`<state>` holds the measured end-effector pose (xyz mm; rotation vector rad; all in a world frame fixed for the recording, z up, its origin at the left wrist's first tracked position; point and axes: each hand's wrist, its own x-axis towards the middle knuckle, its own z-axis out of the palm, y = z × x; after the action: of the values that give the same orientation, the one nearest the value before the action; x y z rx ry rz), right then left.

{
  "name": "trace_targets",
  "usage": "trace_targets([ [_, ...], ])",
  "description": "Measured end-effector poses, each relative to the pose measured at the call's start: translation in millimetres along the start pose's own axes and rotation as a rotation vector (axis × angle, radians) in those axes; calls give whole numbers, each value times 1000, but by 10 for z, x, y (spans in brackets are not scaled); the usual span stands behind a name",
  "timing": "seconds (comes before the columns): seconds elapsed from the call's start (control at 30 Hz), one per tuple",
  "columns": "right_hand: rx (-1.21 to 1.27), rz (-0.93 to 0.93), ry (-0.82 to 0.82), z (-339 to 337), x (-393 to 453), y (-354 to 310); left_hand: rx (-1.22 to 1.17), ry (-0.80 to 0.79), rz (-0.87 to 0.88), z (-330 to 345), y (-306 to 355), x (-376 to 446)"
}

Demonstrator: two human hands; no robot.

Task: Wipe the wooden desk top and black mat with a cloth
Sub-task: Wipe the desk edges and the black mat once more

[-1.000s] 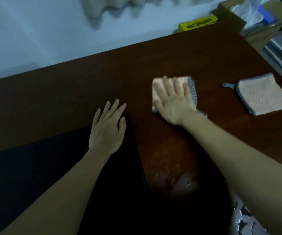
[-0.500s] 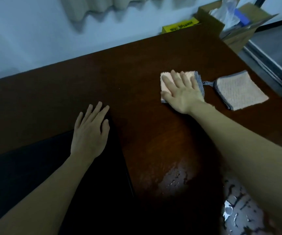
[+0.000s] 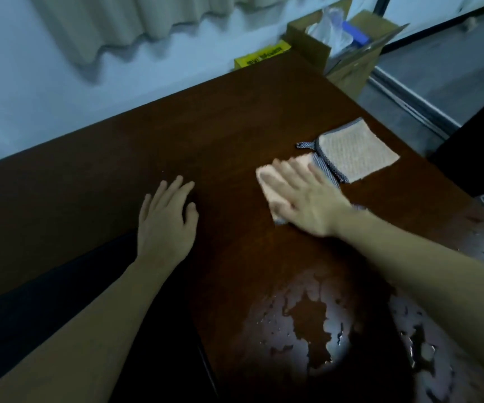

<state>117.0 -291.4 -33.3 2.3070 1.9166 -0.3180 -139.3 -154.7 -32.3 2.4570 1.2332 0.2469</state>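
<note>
My right hand (image 3: 305,199) lies flat with straight fingers on a folded peach cloth (image 3: 267,184) and presses it onto the dark wooden desk top (image 3: 176,135). The cloth's grey-trimmed edge touches a second peach cloth (image 3: 354,152) lying flat to the right. My left hand (image 3: 165,222) rests open, palm down, where the black mat (image 3: 46,309) meets the wood. The mat covers the near left of the desk. Wet patches (image 3: 307,321) shine on the wood near me.
The desk's right edge (image 3: 427,167) drops to the floor. An open cardboard box (image 3: 348,53) with plastic bags stands past the far right corner, beside a yellow box (image 3: 261,55). A wall with a curtain runs behind the desk.
My right hand has slid the cloth rightwards across the wood until it touches the second cloth. My left hand has stayed flat at the mat's edge.
</note>
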Motion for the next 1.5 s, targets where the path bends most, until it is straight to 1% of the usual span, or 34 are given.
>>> trace_targets([
  [0.07, 19, 86, -6, -13, 195, 107, -29, 5, 26, 110, 202, 121],
  [0.13, 33, 61, 14, 6, 143, 33, -63, 9, 32, 162, 380, 288],
  [0.2, 49, 2, 32, 54, -96, -53, -74, 0, 37, 190, 518, 449],
  [0.3, 97, -83, 7, 74, -401, -45, -1, -40, 54, 203, 600, 705],
  [0.37, 105, -132, -36, 67, -461, 21, 91, -68, 89, 208, 588, 888],
  [0.43, 173, -153, -31, 7, -460, 71, 174, -86, 124, 157, 531, 1061],
  [0.47, 213, -124, -2, -72, -418, 244, 183, -79, 133, 159, 605, 1248],
  [0.53, 249, -54, 68, -163, -379, 357, 202, -64, 106, 104, 530, 1330],
  [0.6, 262, 80, 102, -224, -302, 613, 208, -61, 99, 139, 539, 1452],
  [0.7, 267, 228, 26, -195, -139, 957, 204, -88, 89, 205, 579, 1593],
  [0.8, 232, 248, -84, -147, 3, 1134, 211, -118, 53, 276, 550, 1664],
  [0.87, 218, 237, -106, -151, 100, 1177, 227, -118, 47, 335, 512, 1652],
  [1.0, 212, 212, -86, -205, 391, 1261, 223, -93, 34, 362, 509, 1642],
  [1.2, 221, 194, -82, -362, 1107, 1361, 232, -97, 9, 363, 528, 1646],
  [1.5, 205, 225, -62, -621, 2213, 1495, 228, -108, -3, 365, 537, 1648],
])
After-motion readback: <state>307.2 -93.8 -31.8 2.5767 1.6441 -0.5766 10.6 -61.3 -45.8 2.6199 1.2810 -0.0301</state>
